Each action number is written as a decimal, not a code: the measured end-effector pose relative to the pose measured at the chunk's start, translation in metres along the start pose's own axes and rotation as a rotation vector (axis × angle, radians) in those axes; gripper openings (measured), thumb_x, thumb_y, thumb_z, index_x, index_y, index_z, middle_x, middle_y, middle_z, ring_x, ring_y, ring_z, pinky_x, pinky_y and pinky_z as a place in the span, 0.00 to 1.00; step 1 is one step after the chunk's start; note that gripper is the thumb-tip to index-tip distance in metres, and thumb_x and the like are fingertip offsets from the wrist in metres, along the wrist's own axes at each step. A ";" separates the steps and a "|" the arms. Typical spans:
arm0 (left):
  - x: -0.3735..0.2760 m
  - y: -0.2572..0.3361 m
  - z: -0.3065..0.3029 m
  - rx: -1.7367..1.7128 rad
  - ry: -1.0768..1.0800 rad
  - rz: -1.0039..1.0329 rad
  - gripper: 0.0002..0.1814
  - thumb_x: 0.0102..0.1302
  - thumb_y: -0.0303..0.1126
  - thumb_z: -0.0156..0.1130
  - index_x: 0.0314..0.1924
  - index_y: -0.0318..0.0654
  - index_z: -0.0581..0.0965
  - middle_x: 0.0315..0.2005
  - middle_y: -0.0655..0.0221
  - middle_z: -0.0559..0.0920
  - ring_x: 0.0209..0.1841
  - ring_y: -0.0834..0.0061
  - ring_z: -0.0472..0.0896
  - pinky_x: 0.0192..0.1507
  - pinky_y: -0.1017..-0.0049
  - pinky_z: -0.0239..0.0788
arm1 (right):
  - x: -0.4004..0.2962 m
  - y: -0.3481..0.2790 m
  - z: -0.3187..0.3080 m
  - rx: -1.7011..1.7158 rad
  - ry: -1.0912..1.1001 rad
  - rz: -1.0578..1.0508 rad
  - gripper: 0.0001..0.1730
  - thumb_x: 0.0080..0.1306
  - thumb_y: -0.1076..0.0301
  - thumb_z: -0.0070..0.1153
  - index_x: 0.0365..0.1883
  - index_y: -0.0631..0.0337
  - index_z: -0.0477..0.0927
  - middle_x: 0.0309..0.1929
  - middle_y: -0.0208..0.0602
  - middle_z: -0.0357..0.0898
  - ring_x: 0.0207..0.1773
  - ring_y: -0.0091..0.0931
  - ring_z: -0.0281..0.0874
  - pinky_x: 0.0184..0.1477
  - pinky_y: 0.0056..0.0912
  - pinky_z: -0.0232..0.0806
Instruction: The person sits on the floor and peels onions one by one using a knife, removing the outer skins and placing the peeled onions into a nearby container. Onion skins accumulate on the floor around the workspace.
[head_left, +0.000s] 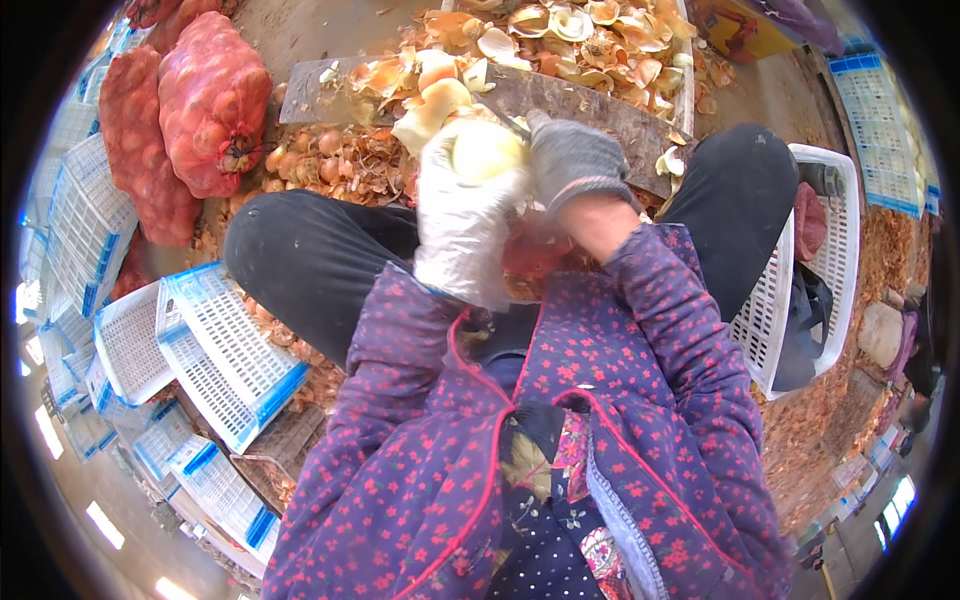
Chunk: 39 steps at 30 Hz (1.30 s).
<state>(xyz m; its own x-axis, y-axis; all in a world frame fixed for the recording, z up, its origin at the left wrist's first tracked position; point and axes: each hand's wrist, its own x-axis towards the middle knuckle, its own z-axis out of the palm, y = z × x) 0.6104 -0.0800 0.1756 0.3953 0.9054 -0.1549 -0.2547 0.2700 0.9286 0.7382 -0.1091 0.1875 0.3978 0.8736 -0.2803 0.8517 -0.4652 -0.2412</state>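
My left hand (466, 217), in a white glove, grips a pale peeled onion (487, 152). Close beside it, my right hand (577, 161) in a grey knit glove is closed around a knife (504, 120); its dark blade reaches left toward the onion, and its handle is hidden in the fist. Loose onion skins (439, 101) lie just beyond the onion, on a wooden board (555, 97) in front of me. Unpeeled onions (330, 146) are heaped among dry skins left of my hands.
Red mesh sacks of onions (214, 97) stand at the far left. White and blue plastic crates (232, 337) crowd the left side. A white basket (844, 262) holding cloth sits by my right knee. Past the board is a wooden-edged bin (686, 82) of peelings.
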 end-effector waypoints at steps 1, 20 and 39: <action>-0.006 0.005 0.009 0.019 0.010 -0.020 0.31 0.48 0.17 0.73 0.53 0.35 0.72 0.45 0.62 0.81 0.45 0.74 0.82 0.44 0.74 0.79 | -0.001 0.002 -0.009 0.111 -0.029 0.001 0.12 0.63 0.67 0.58 0.44 0.60 0.83 0.38 0.51 0.85 0.41 0.43 0.86 0.41 0.49 0.75; 0.004 0.035 0.003 0.031 -0.072 -0.136 0.32 0.48 0.16 0.70 0.57 0.31 0.72 0.48 0.61 0.81 0.49 0.71 0.82 0.51 0.72 0.79 | -0.020 0.027 0.014 0.054 0.312 -0.347 0.24 0.64 0.54 0.61 0.54 0.58 0.79 0.34 0.43 0.83 0.34 0.42 0.83 0.35 0.47 0.73; 0.008 0.037 -0.005 -0.247 -0.306 -0.223 0.27 0.50 0.24 0.71 0.52 0.29 0.75 0.36 0.63 0.83 0.38 0.71 0.84 0.43 0.74 0.76 | -0.009 0.050 -0.011 0.294 0.438 -0.013 0.13 0.64 0.67 0.61 0.47 0.56 0.84 0.40 0.50 0.85 0.42 0.44 0.85 0.45 0.46 0.76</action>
<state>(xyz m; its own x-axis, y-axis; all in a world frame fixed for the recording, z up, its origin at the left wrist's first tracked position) 0.6000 -0.0608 0.2069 0.6979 0.6875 -0.2006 -0.3222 0.5516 0.7694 0.7809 -0.1389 0.1878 0.5465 0.8282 0.1241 0.7511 -0.4191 -0.5102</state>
